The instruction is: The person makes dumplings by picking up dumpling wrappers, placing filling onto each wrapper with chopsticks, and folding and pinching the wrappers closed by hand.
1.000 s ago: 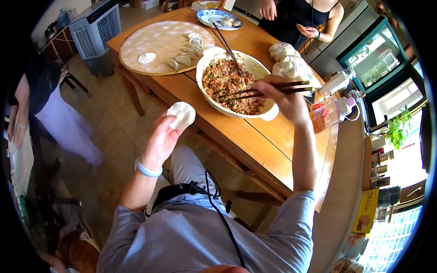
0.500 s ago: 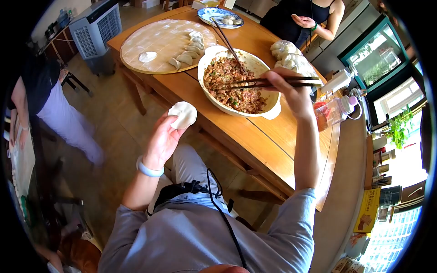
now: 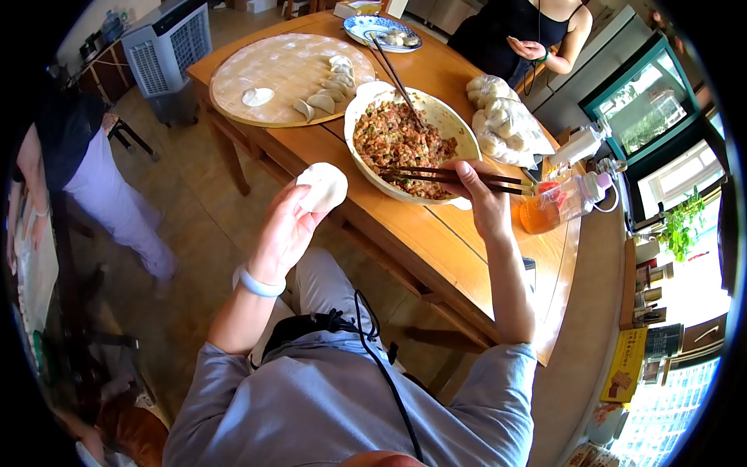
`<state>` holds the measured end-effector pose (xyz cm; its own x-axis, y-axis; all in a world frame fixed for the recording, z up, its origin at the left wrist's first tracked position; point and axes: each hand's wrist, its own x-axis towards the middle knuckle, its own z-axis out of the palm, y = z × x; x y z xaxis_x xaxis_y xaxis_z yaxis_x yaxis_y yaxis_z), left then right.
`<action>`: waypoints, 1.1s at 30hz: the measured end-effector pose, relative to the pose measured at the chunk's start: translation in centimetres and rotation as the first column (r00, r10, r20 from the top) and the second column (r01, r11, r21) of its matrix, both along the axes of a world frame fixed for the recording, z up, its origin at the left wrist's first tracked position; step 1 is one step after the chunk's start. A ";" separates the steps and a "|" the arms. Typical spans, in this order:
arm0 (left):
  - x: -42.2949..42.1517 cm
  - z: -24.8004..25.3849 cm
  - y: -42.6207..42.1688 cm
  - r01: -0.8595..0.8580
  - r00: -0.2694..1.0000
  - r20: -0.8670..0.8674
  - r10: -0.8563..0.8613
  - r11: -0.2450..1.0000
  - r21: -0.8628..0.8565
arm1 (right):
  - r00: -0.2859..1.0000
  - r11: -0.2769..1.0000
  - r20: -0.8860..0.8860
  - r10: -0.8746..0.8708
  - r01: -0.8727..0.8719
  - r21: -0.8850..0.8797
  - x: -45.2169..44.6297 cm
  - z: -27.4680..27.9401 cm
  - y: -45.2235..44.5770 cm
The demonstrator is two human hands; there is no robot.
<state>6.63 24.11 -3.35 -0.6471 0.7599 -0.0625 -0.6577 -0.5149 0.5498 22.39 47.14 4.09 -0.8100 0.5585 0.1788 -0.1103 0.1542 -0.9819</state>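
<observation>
My left hand [image 3: 282,233] holds a round white dough wrapper [image 3: 323,187] between thumb and fingers, beside the table edge. Chopsticks [image 3: 498,181] are gripped in my right hand [image 3: 484,198], their tips at the near side of the meat filling [image 3: 397,140]. The filling lies in a cream bowl [image 3: 459,124], where a second pair of chopsticks [image 3: 393,71] leans on the far side. Left of the bowl, a floured round board [image 3: 257,66] carries several folded dumplings [image 3: 320,102] and one flat wrapper [image 3: 257,96].
A blue-patterned plate [image 3: 359,31] with dumplings, a plastic bag of dough pieces [image 3: 506,124] and a bottle of orange liquid [image 3: 556,204] are on the wooden table [image 3: 467,265]. One person [image 3: 506,39] stands across the table, another [image 3: 101,171] at left.
My right hand has lowered, bringing the chopstick tips back down to the filling's near side. The wrapper in my left hand has turned slightly. The far person's hands have shifted.
</observation>
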 end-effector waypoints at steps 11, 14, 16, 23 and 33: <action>-1.1 2.4 3.4 0.042 0.999 0.014 -0.044 0.990 0.134 | 0.954 0.839 -0.108 -0.281 0.189 -0.511 1.9 -2.1 2.6; -1.5 2.4 4.5 0.078 0.997 0.016 -0.081 0.987 0.141 | 0.934 0.829 -0.162 -0.320 0.193 -0.525 2.3 -2.1 3.5; -1.3 3.1 5.3 0.082 0.995 0.054 -0.090 0.988 0.128 | 0.930 0.858 -0.231 -0.285 0.139 -0.495 2.7 -1.9 4.1; -2.1 3.2 8.5 0.354 0.915 0.100 -0.391 0.897 0.263 | 0.908 0.892 -0.349 -0.232 0.056 -0.449 3.4 0.0 3.4; -1.6 3.3 8.9 0.381 0.904 0.105 -0.414 0.894 0.236 | 0.949 0.998 -0.307 0.069 -0.066 0.019 4.0 0.8 2.7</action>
